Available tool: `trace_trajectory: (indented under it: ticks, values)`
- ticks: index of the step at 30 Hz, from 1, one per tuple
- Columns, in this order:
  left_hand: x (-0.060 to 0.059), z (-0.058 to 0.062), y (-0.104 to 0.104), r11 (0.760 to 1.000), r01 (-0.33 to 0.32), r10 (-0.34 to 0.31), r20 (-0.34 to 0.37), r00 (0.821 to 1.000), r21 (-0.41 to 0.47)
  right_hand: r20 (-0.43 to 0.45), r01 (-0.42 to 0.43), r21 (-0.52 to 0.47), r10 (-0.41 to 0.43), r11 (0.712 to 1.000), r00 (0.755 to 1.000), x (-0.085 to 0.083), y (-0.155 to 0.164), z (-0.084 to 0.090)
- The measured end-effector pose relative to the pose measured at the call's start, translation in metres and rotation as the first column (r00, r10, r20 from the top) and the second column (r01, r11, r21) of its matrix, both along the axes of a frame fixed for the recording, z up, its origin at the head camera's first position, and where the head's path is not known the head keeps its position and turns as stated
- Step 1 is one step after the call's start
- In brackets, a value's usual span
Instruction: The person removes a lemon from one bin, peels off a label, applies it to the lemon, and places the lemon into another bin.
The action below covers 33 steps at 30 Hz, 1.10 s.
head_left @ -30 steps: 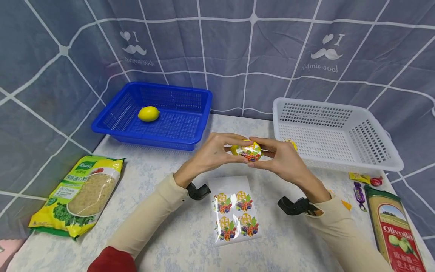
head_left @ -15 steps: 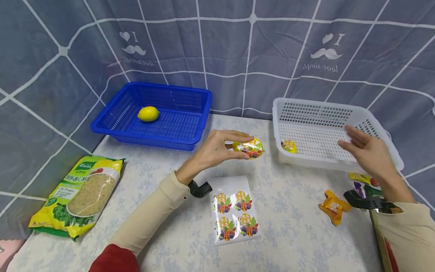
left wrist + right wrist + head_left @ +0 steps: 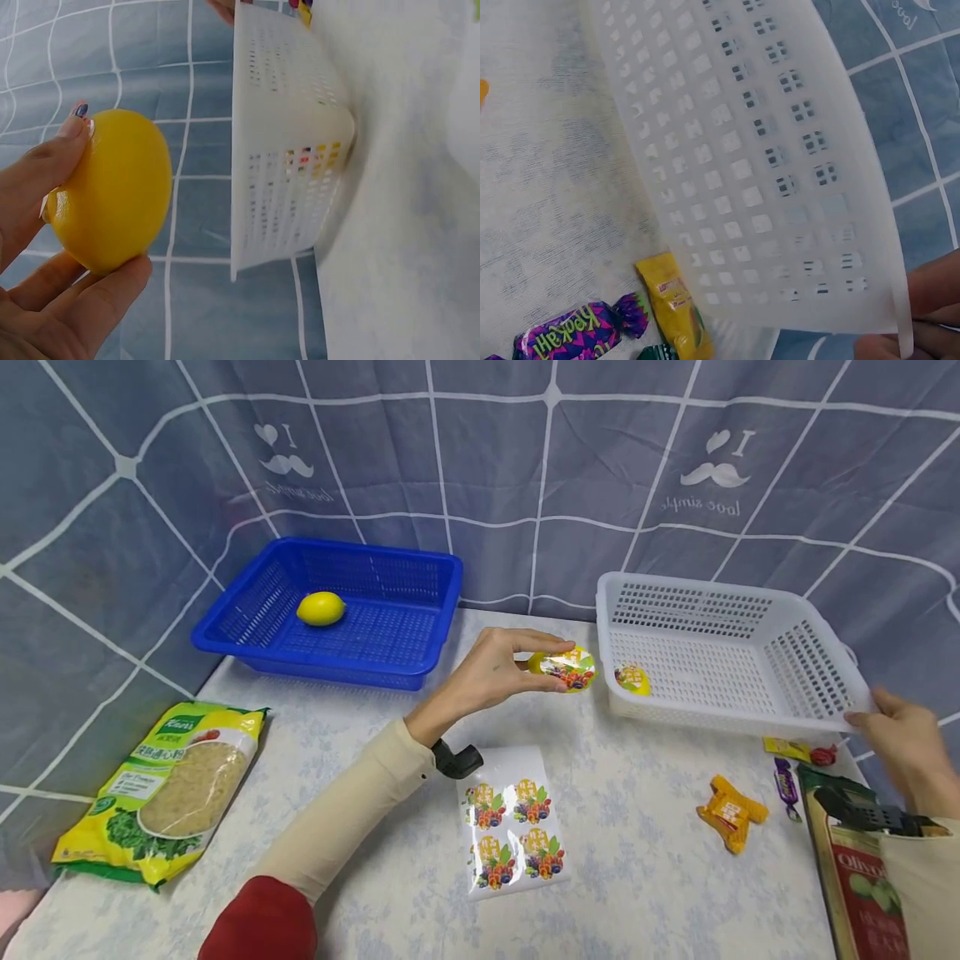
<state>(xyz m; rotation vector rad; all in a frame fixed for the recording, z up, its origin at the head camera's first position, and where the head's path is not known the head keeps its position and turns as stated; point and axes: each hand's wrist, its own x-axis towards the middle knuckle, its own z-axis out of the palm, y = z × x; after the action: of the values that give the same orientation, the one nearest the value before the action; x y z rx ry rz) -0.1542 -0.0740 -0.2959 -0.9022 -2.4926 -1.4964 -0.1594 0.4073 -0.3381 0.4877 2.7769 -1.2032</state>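
My left hand (image 3: 498,672) pinches a yellow lemon (image 3: 566,668) between thumb and fingers, left of the white basket. A glossy fruit-print sticker covers the lemon's near side; in the left wrist view the lemon's bare skin (image 3: 120,187) shows. My right hand (image 3: 907,743) grips the front right corner of the white plastic basket (image 3: 720,718), thumb over the rim (image 3: 900,300). Inside that basket, at its left end, lies another lemon with a sticker (image 3: 633,681). On the table in front is a white sheet (image 3: 498,768) with several fruit-print stickers.
A blue basket (image 3: 330,670) at the back left holds a plain lemon (image 3: 321,608). A Knorr pasta bag (image 3: 168,793) lies at left. Orange (image 3: 731,814), purple (image 3: 787,789), yellow (image 3: 787,749) and red (image 3: 823,756) wrapped sweets and an Olivoilà package (image 3: 862,877) lie at right.
My right hand has let go of the lemon and moved right to the white basket's corner. My left hand has carried the lemon slightly right and farther back.
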Motion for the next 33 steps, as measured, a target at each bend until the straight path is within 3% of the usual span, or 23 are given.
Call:
trace_trajectory:
  ticks: [7, 12, 16, 20, 23, 27, 33]
  values:
    - [-0.035, 0.002, 0.049, 0.998, 0.039, -0.041, -0.037, 0.998, -0.041, 0.017, 0.008, 0.002, -0.008, 1.000, 1.000, -0.001, 0.004, 0.005]
    - [-0.052, -0.005, 0.097, 0.988, 0.086, -0.078, 0.066, 0.995, -0.126, 0.034, 0.016, 0.005, -0.016, 1.000, 0.999, -0.003, 0.003, 0.006]
    - [-0.060, -0.014, 0.133, 0.965, 0.154, -0.142, 0.070, 0.987, -0.212, 0.045, 0.016, -0.023, -0.015, 1.000, 0.999, -0.002, 0.003, 0.006]
    - [-0.068, -0.022, 0.162, 0.925, 0.199, -0.186, 0.072, 0.980, -0.324, 0.034, 0.014, -0.050, -0.012, 0.999, 0.999, -0.001, 0.004, 0.004]
    - [-0.073, -0.026, 0.176, 0.885, 0.206, -0.176, 0.110, 0.978, -0.418, 0.025, 0.010, -0.062, -0.009, 0.998, 1.000, -0.001, 0.004, 0.003]
    - [-0.076, -0.033, 0.186, 0.822, 0.185, -0.139, 0.126, 0.982, -0.539, 0.022, 0.007, -0.069, -0.005, 0.998, 1.000, -0.002, 0.004, 0.002]
    - [-0.081, -0.037, 0.194, 0.748, 0.192, -0.137, 0.136, 0.981, -0.635, 0.031, 0.018, -0.064, -0.016, 0.998, 0.999, -0.003, 0.005, 0.003]
